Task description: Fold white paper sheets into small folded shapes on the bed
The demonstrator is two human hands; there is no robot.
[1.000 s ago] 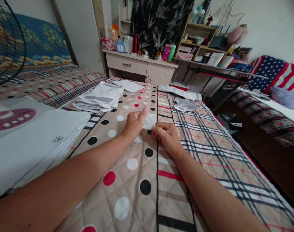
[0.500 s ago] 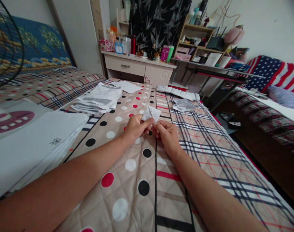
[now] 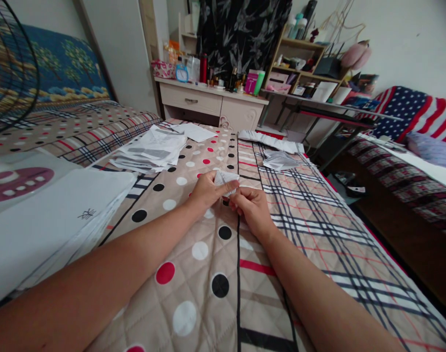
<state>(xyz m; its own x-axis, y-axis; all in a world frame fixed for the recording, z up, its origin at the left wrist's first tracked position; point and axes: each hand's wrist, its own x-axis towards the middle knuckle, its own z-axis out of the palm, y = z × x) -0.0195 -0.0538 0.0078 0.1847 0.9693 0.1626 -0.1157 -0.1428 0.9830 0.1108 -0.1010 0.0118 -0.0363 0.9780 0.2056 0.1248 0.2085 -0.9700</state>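
A small folded piece of paper with faint grey marks is held above the patterned bedspread. My left hand pinches it, thumb across the front and fingers behind. At its lower right corner, my right hand is closed with thumb and forefinger pinched together, seemingly on the paper's edge, which the fingers partly cover. Farther off to the right lies folded paper, and behind it a long strip of folded paper.
A stack of printed sheets lies left of my hands, with a white sheet behind it. Nearer on the left is a pile of large papers. A fan stands at far left; a dresser is beyond the bed.
The paper has tilted and shows a smaller face than before. My left thumb now reaches farther across it, while my right hand stays at its lower right corner.
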